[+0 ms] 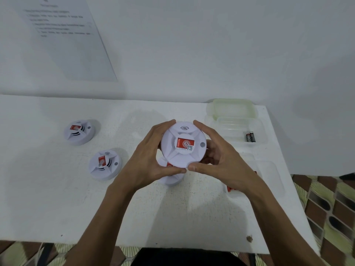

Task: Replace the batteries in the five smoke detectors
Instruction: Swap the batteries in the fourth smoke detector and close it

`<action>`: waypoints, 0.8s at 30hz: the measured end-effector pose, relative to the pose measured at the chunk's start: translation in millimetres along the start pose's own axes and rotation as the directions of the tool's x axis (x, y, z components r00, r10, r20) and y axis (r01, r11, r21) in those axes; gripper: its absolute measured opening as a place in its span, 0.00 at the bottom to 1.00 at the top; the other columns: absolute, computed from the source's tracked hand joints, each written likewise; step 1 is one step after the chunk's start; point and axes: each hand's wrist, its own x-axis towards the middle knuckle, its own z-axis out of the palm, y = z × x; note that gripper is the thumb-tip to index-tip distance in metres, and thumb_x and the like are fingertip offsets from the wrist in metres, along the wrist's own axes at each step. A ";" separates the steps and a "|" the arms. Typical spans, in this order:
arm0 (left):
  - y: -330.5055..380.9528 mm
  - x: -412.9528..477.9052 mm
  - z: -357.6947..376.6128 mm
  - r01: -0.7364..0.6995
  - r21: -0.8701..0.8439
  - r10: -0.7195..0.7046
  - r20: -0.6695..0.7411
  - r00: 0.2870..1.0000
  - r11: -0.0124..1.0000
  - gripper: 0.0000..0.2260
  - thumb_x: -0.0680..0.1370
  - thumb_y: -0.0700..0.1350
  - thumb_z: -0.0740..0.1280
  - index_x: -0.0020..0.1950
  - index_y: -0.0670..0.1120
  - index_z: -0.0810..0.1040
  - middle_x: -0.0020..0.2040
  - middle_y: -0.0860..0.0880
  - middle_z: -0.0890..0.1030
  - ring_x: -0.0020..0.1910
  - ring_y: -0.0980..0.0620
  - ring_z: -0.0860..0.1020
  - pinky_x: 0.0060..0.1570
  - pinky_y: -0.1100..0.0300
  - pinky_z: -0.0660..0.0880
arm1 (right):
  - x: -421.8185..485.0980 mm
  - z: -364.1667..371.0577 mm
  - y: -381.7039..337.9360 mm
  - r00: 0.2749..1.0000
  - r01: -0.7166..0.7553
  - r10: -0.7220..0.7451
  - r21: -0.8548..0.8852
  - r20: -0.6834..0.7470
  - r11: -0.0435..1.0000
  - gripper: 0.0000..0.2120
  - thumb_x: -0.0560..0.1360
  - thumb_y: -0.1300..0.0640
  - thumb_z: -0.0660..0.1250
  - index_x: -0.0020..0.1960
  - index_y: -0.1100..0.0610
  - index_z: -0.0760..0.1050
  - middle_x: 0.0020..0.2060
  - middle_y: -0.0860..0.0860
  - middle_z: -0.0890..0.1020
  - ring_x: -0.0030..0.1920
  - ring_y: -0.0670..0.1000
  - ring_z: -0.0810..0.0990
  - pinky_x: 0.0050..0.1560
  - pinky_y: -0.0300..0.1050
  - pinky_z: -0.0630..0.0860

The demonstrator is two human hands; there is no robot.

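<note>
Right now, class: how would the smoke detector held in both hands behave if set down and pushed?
The smoke detector looks like rigid moulded plastic, so probably stiff and fairly light. Low and disc-shaped, it would likely slide flat rather than tip. On edge it might roll.

White table [57,198], surface scuffed, with a brown chip [249,238] at its near edge. At the table's far right corner lies a green-tinted lid [232,107]; a clear tub [221,121] sits just nearer on the table's right side, and a second clear tub [272,169] lies along its right edge. Behind the table stands a white wall [211,45] bearing a printed sheet [63,41], text unreadable; patterned floor [326,198] shows right of the table.
</note>
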 end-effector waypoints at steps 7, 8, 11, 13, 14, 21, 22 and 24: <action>1.9 -0.9 -4.9 0.010 0.007 -0.010 0.031 0.999 1.000 0.42 0.65 0.56 0.76 0.73 0.47 0.62 0.69 0.57 0.67 0.66 0.60 0.68 0.59 0.70 0.69 | 0.0 -0.3 2.2 1.000 0.002 -0.002 -0.006 0.006 1.000 0.42 0.70 0.60 0.77 0.75 0.39 0.59 0.61 0.51 0.79 0.58 0.57 0.80 0.57 0.59 0.78; 2.3 -1.0 -4.8 0.012 0.005 -0.012 0.031 0.999 1.000 0.42 0.65 0.56 0.76 0.73 0.48 0.61 0.69 0.58 0.67 0.66 0.61 0.68 0.58 0.71 0.69 | -0.1 -0.4 2.8 1.000 0.001 -0.001 -0.008 0.004 1.000 0.42 0.70 0.60 0.77 0.75 0.39 0.59 0.61 0.52 0.79 0.58 0.58 0.80 0.57 0.59 0.78; 2.8 -0.9 -4.1 0.016 0.006 -0.016 0.024 1.000 1.000 0.41 0.65 0.54 0.77 0.73 0.48 0.62 0.68 0.60 0.66 0.65 0.63 0.68 0.59 0.71 0.68 | 0.6 -0.5 3.5 1.000 0.000 0.000 -0.008 0.000 1.000 0.42 0.69 0.59 0.77 0.74 0.38 0.60 0.61 0.52 0.78 0.59 0.58 0.79 0.57 0.60 0.78; 2.3 -0.8 -3.7 0.011 0.011 -0.011 0.023 1.000 1.000 0.41 0.65 0.54 0.77 0.72 0.48 0.62 0.68 0.60 0.66 0.65 0.62 0.68 0.60 0.70 0.69 | 0.8 -1.0 3.9 1.000 -0.005 0.005 -0.006 0.004 1.000 0.42 0.69 0.59 0.77 0.74 0.37 0.60 0.61 0.53 0.78 0.58 0.58 0.79 0.57 0.60 0.79; 2.1 -0.8 -3.7 0.010 0.012 -0.010 0.023 1.000 1.000 0.41 0.65 0.54 0.77 0.72 0.48 0.62 0.68 0.60 0.66 0.65 0.62 0.68 0.60 0.69 0.69 | 0.8 -1.2 4.5 1.000 -0.006 0.006 -0.003 0.007 1.000 0.42 0.69 0.59 0.77 0.74 0.37 0.60 0.60 0.53 0.78 0.58 0.58 0.79 0.56 0.60 0.79; 0.9 -1.4 -3.3 -0.011 -0.012 0.011 0.011 1.000 1.000 0.39 0.67 0.64 0.71 0.72 0.53 0.61 0.67 0.68 0.64 0.66 0.62 0.68 0.60 0.71 0.67 | 0.5 -1.3 6.1 1.000 -0.012 0.012 -0.015 0.020 1.000 0.42 0.70 0.58 0.77 0.73 0.33 0.59 0.59 0.57 0.79 0.56 0.62 0.79 0.56 0.63 0.78; 1.1 -1.7 -3.4 -0.012 -0.015 0.012 0.009 1.000 1.000 0.38 0.67 0.65 0.70 0.72 0.53 0.60 0.67 0.69 0.64 0.65 0.62 0.68 0.60 0.71 0.67 | 0.6 -1.5 6.4 1.000 -0.013 0.013 -0.018 0.022 1.000 0.42 0.70 0.58 0.77 0.73 0.33 0.59 0.58 0.58 0.79 0.56 0.63 0.80 0.56 0.63 0.78; 2.4 -2.0 -3.5 -0.011 -0.023 0.011 0.008 1.000 1.000 0.38 0.66 0.63 0.71 0.71 0.55 0.60 0.67 0.69 0.64 0.65 0.63 0.68 0.58 0.73 0.68 | 0.3 -1.4 6.5 1.000 -0.016 0.017 -0.020 0.022 1.000 0.41 0.70 0.57 0.77 0.73 0.33 0.59 0.58 0.59 0.79 0.56 0.63 0.79 0.56 0.63 0.78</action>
